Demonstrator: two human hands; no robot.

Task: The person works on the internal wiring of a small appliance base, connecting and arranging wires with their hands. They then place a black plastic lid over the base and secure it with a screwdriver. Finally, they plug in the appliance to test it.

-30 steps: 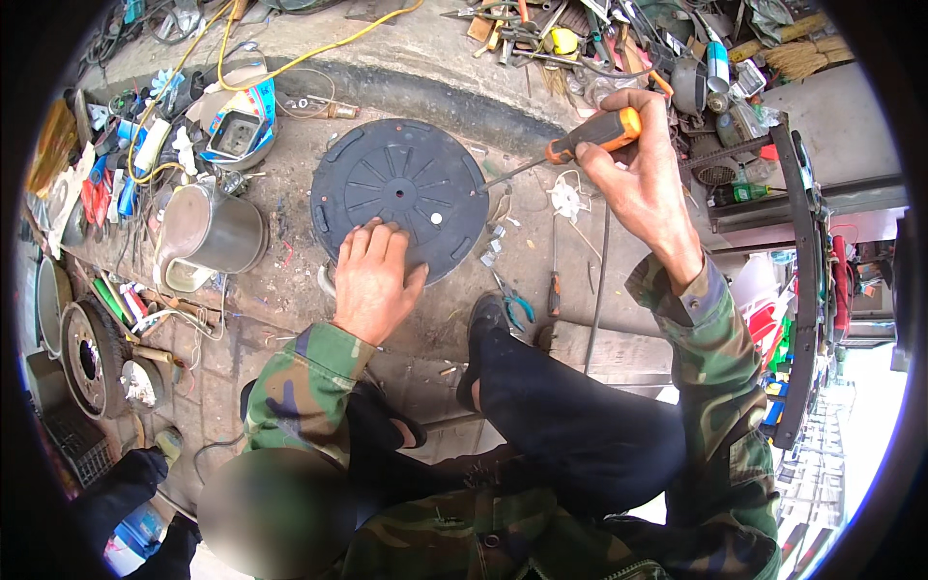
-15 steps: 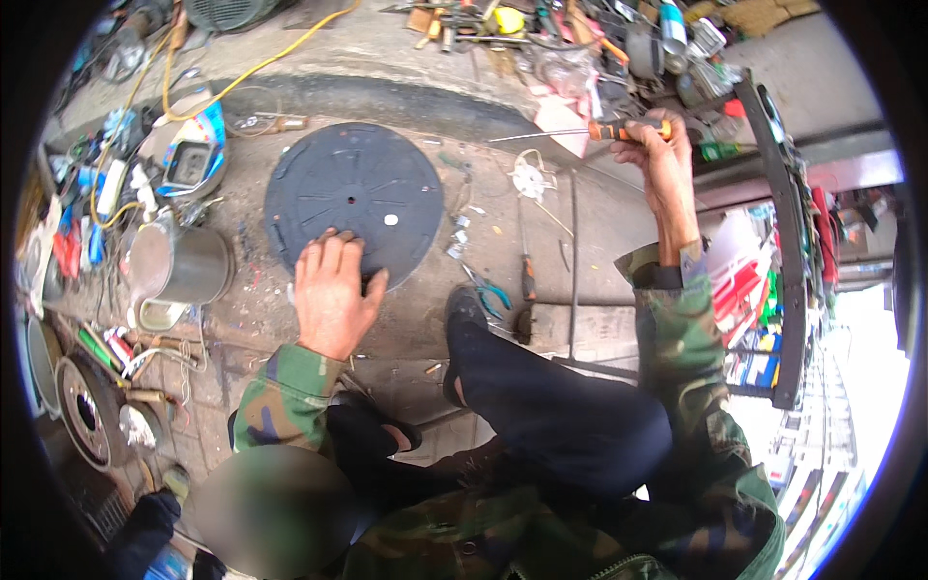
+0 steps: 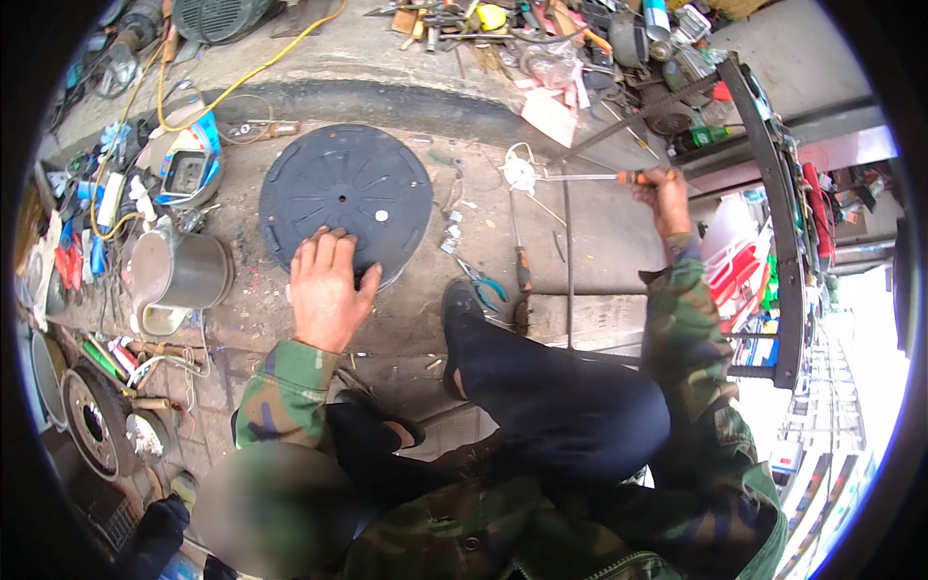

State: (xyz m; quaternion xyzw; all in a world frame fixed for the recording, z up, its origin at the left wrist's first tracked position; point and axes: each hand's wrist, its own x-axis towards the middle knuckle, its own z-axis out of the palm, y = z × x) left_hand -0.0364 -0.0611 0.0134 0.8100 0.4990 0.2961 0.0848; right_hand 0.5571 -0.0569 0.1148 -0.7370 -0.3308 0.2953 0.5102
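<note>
A round black plastic disc (image 3: 338, 169), ribbed and with a small centre hole, lies on the dusty ground ahead of me. My left hand (image 3: 332, 290) rests on its near edge, fingers stretched over the top and thumb apart. Out to the right, my right hand (image 3: 667, 205) is closed round the orange-and-black handle of a screwdriver (image 3: 630, 177). The long shaft points left, its tip appearing beside a white round piece with loose wire (image 3: 519, 174). Between the disc and my right arm lie blue-handled pliers (image 3: 483, 283) and a second screwdriver (image 3: 523, 269).
A grey metal pot (image 3: 179, 269) stands left of the disc. A yellow cord (image 3: 259, 70) crosses the far left. Tools and scraps (image 3: 541, 39) crowd the far side. A dark metal frame (image 3: 788, 242) rises at the right, and a thin rod (image 3: 569, 242) runs near my knee.
My right hand has come down and nearer with the screwdriver, whose tip has moved from the far side to the white piece. The left hand stays on the disc.
</note>
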